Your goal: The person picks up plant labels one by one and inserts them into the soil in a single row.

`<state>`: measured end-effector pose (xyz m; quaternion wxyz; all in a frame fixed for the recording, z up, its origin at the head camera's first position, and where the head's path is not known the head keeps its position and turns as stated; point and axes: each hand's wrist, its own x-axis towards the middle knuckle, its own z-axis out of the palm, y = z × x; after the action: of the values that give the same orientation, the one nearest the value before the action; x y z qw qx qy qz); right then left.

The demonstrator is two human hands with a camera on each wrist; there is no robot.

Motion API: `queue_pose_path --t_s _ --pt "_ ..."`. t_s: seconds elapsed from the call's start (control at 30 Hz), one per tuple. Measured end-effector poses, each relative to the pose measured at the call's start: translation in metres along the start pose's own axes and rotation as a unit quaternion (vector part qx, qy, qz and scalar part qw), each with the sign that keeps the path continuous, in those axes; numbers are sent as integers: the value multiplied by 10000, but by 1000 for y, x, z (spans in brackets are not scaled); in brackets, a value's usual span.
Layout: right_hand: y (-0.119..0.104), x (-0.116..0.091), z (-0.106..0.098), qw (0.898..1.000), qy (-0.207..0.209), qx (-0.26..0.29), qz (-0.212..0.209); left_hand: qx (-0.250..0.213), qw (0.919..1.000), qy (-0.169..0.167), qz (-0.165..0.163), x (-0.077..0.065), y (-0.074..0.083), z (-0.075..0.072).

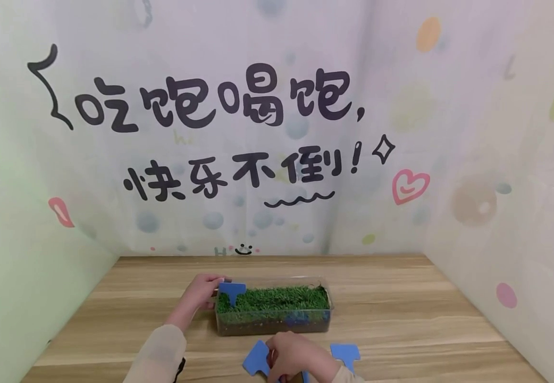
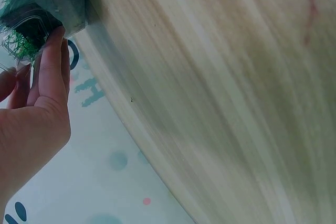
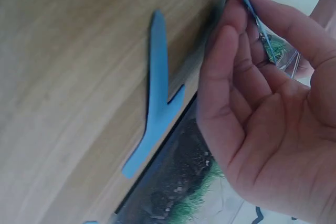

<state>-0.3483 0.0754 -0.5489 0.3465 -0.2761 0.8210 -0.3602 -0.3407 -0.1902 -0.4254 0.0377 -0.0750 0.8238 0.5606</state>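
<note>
A clear plastic box [image 1: 273, 325] of dark soil and short green grass [image 1: 277, 299] stands on the table. At its left end, my left hand [image 1: 202, 290] holds the wall, thumb and fingers at the rim in the left wrist view. A blue T-shaped plant label [image 1: 232, 292] stands upright in the grass near that hand. In front of the box, my right hand [image 1: 292, 355] pinches another blue plant label [image 1: 256, 359] between thumb and fingertips; the right wrist view shows it edge-on [image 3: 257, 19]. Its lower part is hidden behind the fingers.
To the right of my right hand, a blue plant label [image 1: 345, 353] lies on the wooden table [image 1: 401, 319]. A bit of blue shows below that hand at the frame's bottom edge. Printed cloth walls [image 1: 277, 229] enclose the table at the back and sides.
</note>
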Motion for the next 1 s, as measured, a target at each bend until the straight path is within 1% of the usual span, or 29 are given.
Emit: queue_pose_path --t_s 0.07,0.13,0.27,0.37,0.5,0.73,0.8,0.87,0.93,1.0 --pt "5 3 -2 9999 -84 92 -9 -8 10000 -2 3 0 1 0" --pt "6 4 -4 9997 -106 225 5 -18 10000 -15 10 0 1 0" --pt "4 4 -8 9990 -30 439 38 8 10000 -21 -6 0 1 0" --pt "3 4 -11 9987 49 502 76 35 10000 -10 -33 1 1 -1" --pt "2 3 -13 9983 136 556 88 12 10000 -33 -47 1 0 -1" --pt "4 6 -16 9984 444 320 -138 -35 10000 -30 -64 2 -1 0" --pt "3 5 -18 9980 497 329 -192 -51 10000 -23 -70 1 0 0" --pt "-3 -1 -19 9975 544 370 -249 -64 10000 -14 -75 1 -1 0" --pt "-21 -13 -19 9975 620 284 -207 -23 10000 -19 -52 0 0 0" --pt "-47 -30 -19 9977 669 72 -94 15 10000 -4 -51 -1 1 0"
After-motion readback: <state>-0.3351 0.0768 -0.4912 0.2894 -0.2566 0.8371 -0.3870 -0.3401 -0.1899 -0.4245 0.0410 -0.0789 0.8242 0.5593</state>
